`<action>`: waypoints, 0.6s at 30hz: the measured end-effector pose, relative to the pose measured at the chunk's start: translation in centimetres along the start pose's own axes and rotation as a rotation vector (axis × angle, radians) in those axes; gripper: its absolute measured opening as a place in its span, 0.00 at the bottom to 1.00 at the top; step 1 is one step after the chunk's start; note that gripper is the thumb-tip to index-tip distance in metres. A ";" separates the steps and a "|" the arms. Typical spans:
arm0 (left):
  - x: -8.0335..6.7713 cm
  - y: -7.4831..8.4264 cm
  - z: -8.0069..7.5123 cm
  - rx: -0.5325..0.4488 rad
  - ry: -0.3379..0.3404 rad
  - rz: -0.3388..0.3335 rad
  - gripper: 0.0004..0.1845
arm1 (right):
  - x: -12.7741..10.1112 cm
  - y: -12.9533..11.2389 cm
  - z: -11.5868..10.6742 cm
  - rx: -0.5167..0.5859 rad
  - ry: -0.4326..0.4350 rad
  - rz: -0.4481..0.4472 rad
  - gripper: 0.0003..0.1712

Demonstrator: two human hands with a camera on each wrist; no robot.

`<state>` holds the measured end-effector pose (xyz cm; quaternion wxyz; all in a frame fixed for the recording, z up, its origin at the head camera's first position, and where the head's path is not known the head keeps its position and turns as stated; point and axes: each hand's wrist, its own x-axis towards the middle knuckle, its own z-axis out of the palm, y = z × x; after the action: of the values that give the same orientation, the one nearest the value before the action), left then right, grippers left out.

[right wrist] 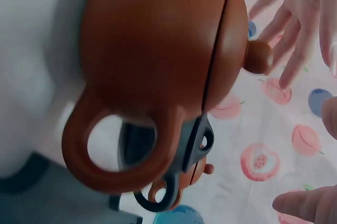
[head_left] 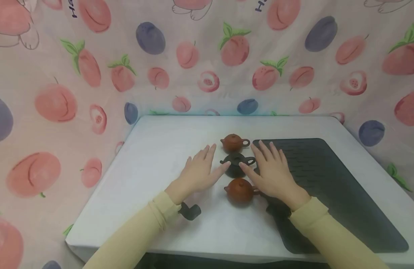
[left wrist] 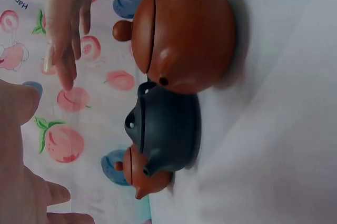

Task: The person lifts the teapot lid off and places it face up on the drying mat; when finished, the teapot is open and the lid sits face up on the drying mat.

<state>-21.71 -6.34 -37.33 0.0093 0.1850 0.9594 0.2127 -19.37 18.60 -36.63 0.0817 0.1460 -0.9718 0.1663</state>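
Observation:
Three teapots stand in a row on the white table, spouts to the left and handles to the right. Nearest is a round reddish-brown teapot (head_left: pixel 240 195), seen large in both wrist views. Behind it comes a dark grey teapot (left wrist: pixel 171 126) with a pierced lid knob, then a smaller brown teapot (head_left: pixel 232 144). My left hand (head_left: pixel 198 170) is spread over the row's left side, fingers extended and thumb pointing inward. On the other side my right hand (head_left: pixel 272 172) mirrors it, its thumb overlapping the dark teapot in the head view. Neither hand holds anything.
A dark slatted tray (head_left: pixel 328 186) covers the table's right part, its left edge close beside the teapot handles. A fruit-patterned cloth (head_left: pixel 193 56) hangs behind and at the sides. Dark wrist-worn pieces show at the left sleeve (head_left: pixel 153 216) and the right sleeve (head_left: pixel 309 211).

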 end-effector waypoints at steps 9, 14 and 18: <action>-1.4 1.6 1.0 -0.296 -0.054 0.067 0.46 | -0.5 -0.6 1.0 0.158 0.070 -0.056 0.38; -2.2 1.7 2.3 -0.444 -0.034 0.046 0.38 | -0.8 -1.0 1.9 0.208 0.125 -0.075 0.22; -2.7 1.1 3.7 -0.507 0.025 -0.003 0.30 | -1.1 -1.3 2.8 0.221 0.113 -0.047 0.12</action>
<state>-18.44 -4.90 -40.44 0.0437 0.1726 0.8758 0.4487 -18.23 16.78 -39.10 0.1235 0.1673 -0.9378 0.2782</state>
